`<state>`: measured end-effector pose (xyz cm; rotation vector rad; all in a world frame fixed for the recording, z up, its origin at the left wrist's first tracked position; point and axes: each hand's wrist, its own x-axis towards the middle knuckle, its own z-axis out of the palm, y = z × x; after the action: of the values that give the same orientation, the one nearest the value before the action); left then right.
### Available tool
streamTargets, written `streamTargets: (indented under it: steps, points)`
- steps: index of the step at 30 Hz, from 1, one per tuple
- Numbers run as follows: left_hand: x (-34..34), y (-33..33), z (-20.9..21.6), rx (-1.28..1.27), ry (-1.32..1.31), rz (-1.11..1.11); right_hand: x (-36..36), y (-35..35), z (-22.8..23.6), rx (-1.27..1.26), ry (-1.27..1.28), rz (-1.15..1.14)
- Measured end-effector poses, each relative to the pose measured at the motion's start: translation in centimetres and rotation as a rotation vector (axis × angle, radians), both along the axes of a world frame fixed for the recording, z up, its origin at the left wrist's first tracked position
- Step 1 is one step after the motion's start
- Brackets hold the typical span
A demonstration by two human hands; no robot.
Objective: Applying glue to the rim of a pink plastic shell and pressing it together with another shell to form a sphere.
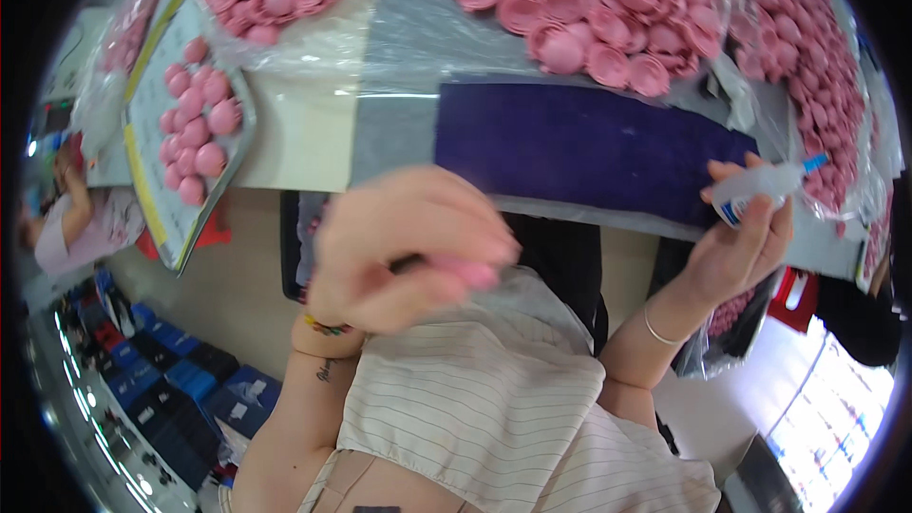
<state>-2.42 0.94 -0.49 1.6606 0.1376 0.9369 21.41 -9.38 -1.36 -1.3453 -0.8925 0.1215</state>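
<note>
My left hand (394, 237) is raised in front of my body, smeared by motion, its fingers curled closed. At its fingertips shows a small pink piece (465, 272), mostly hidden and blurred. Over the right part of the table edge, my right hand (731, 256) grips a translucent white squeeze bottle (755, 190). The bottle lies tilted, its narrow blue tip (815, 163) pointing up and to the right. Between the hands, a dark purple cloth (570, 147) lies flat along the near edge of the table.
Pink cup-shaped pieces (617, 19) are heaped on plastic sheeting at the back, with another bagged heap (807, 76) at the right. Several pink balls (197, 123) sit on a board (157, 147) overhanging the left table edge. Another person's arm (76, 195) shows at far left.
</note>
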Motion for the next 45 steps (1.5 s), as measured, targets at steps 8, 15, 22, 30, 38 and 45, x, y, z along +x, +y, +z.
streamTargets:
  steps: [8, 15, 22, 30, 38, 45]
  points:
    - [-11.0, 5.3, 2.8, 0.76, 0.659, 1.06, 0.2, -0.1, 0.7, 0.008, -0.03, 0.146]
    - [-9.3, 6.4, 2.5, 0.653, 0.896, 1.179, -0.5, 0.4, 0.8, -0.005, -0.023, 0.078]
    - [-3.1, 8.6, 2.0, 0.958, 0.969, 0.879, -0.3, 0.3, 0.8, -0.016, -0.04, 0.022]
    - [-2.4, 8.4, 2.3, 0.794, 0.784, 1.011, -0.1, 0.0, 0.5, -0.022, -0.044, 0.09]
    - [-2.2, 8.4, 1.4, 0.759, 0.761, 0.795, -0.3, 0.1, 0.5, -0.033, -0.042, 0.053]
    - [-1.4, 8.2, 1.6, 0.712, 0.708, 0.786, 0.0, 0.0, 0.3, -0.046, -0.057, 0.063]
